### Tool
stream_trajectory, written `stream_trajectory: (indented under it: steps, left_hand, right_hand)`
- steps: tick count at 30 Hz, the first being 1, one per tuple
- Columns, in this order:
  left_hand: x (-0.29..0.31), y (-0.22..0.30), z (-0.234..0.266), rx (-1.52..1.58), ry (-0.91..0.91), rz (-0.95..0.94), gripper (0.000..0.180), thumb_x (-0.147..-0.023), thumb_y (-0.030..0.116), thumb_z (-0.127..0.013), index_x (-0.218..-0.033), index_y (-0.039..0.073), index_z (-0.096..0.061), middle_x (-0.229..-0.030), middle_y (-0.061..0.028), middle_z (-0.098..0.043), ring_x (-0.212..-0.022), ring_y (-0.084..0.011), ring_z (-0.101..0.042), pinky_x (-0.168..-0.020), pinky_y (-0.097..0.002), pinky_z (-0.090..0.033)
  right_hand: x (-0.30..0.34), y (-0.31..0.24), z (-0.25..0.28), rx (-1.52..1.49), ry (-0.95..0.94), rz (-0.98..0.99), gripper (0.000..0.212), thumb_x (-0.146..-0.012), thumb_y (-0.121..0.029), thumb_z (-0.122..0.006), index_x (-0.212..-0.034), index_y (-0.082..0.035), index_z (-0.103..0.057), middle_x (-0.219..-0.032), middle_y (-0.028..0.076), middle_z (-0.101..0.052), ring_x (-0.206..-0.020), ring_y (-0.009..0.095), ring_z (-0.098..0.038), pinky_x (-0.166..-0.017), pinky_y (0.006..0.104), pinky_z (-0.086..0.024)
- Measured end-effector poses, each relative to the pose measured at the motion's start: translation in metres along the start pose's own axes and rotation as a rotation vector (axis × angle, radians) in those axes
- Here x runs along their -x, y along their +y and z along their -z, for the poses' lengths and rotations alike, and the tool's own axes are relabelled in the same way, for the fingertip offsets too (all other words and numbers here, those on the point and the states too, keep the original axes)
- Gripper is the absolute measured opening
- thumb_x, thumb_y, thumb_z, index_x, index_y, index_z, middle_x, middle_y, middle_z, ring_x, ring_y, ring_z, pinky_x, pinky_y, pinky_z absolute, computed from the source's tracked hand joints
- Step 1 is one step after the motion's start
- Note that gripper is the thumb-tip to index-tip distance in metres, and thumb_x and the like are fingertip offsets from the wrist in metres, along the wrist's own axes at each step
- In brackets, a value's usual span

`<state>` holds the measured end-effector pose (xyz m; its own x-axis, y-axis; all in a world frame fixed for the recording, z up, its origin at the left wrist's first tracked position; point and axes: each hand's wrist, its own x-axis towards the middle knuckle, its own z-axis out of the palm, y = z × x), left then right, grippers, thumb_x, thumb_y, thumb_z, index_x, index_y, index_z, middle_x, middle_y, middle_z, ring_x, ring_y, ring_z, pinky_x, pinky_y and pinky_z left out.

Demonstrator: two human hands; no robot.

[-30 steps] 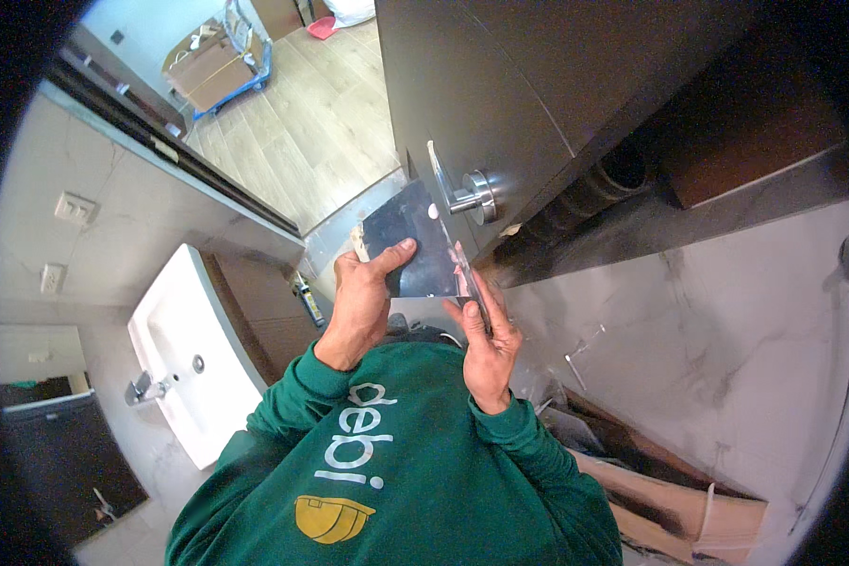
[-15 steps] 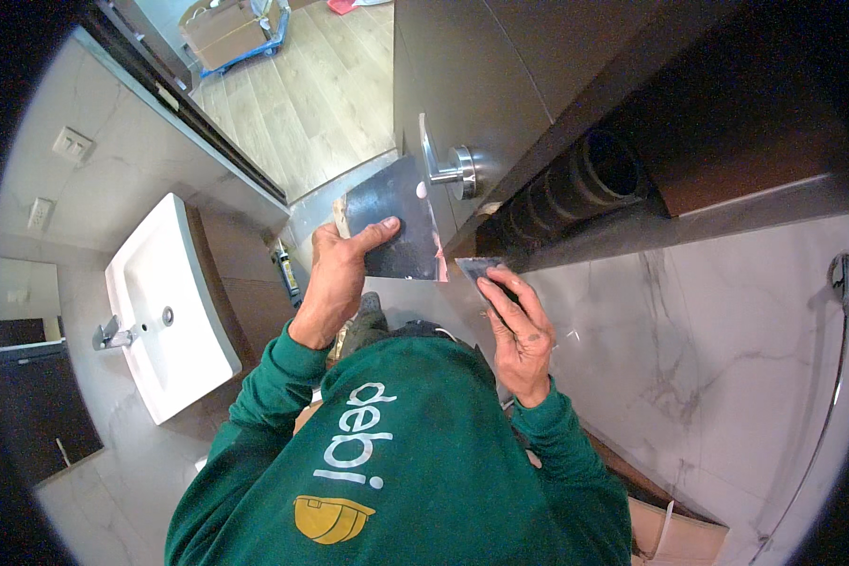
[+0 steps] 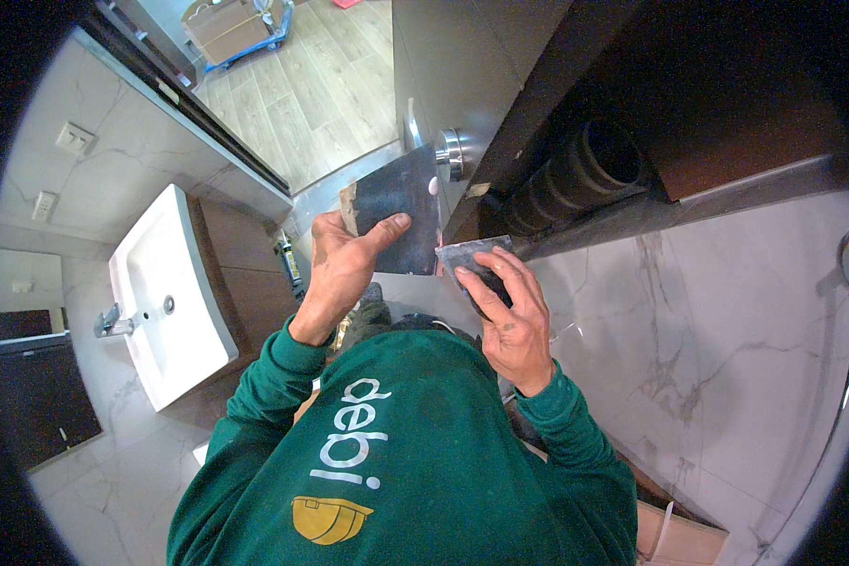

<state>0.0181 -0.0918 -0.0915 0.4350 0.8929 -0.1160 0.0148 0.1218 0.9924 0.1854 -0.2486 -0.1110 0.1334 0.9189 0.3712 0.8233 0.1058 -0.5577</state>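
My left hand (image 3: 341, 269) grips a dark, flat rectangular board (image 3: 398, 184) by its left edge, thumb on top. Near the board's right edge sits a small pale pink blob of paste (image 3: 433, 186), with more pinkish smears lower along that edge. In my right hand (image 3: 517, 330) is a thin grey spreader (image 3: 460, 253), pressed between the fingers and a thumb hidden beneath. The spreader's left corner meets or slightly overlaps the board's lower right corner; whether they touch I cannot tell.
A brown door with a metal handle (image 3: 450, 154) stands just beyond the board. To the left is a white washbasin (image 3: 174, 302), with a sealant tube (image 3: 289, 261) beside its cabinet. A dark ribbed pipe (image 3: 575, 184) lies in the recess at right. Beyond the doorway, a cardboard box (image 3: 231, 36) rests on a blue dolly.
My right hand has brought the spreader left and slightly up to the board's lower right corner, turning it flatter. The board has shifted slightly right and now partly covers the door handle.
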Motion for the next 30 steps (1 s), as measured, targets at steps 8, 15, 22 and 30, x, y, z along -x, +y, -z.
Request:
stream_trajectory:
  steps: [8, 15, 22, 30]
  left_hand:
    - [-0.005, -0.010, 0.004, -0.086, 0.209, -0.080, 0.019, -0.087, 0.008, -0.072, -0.103, -0.003, -0.071, -0.098, -0.0056, -0.073, -0.082, -0.0125, -0.067, -0.077, -0.0293, -0.054]
    - [0.000, -0.023, 0.040, 0.005, 0.324, 0.056, 0.020, -0.087, 0.010, -0.072, -0.103, -0.002, -0.069, -0.095, -0.0070, -0.072, -0.081, -0.0143, -0.068, -0.075, -0.0287, -0.055]
    - [0.012, -0.028, 0.031, -0.028, 0.435, 0.150, 0.021, -0.086, 0.007, -0.071, -0.103, -0.004, -0.064, -0.097, -0.0092, -0.070, -0.083, -0.0178, -0.069, -0.079, -0.0303, -0.057]
    - [0.000, -0.026, 0.014, -0.133, 0.370, 0.067, 0.030, -0.085, 0.008, -0.073, -0.107, -0.008, -0.059, -0.097, -0.0141, -0.069, -0.080, -0.0216, -0.071, -0.074, -0.0304, -0.059]
  right_hand:
    - [0.024, 0.033, -0.008, -0.330, -0.019, -0.193, 0.043, -0.082, 0.008, -0.057, -0.119, -0.009, -0.071, -0.126, 0.012, -0.062, -0.122, 0.032, -0.056, -0.103, 0.0431, -0.046]
    - [0.051, 0.091, -0.045, -1.583, 0.343, -0.894, 0.049, -0.105, -0.040, -0.043, -0.137, -0.004, -0.052, -0.136, 0.010, -0.057, -0.123, 0.027, -0.056, -0.097, 0.0562, -0.051]
    - [0.041, 0.114, -0.085, -1.608, 0.449, -0.813, 0.053, -0.106, -0.044, -0.037, -0.142, -0.006, -0.047, -0.147, 0.008, -0.045, -0.132, 0.024, -0.047, -0.105, 0.0542, -0.047]
    - [0.020, 0.129, -0.104, -1.422, 0.522, -0.737, 0.057, -0.105, -0.046, -0.039, -0.147, -0.008, -0.044, -0.150, 0.008, -0.042, -0.137, 0.023, -0.042, -0.106, 0.0524, -0.044]
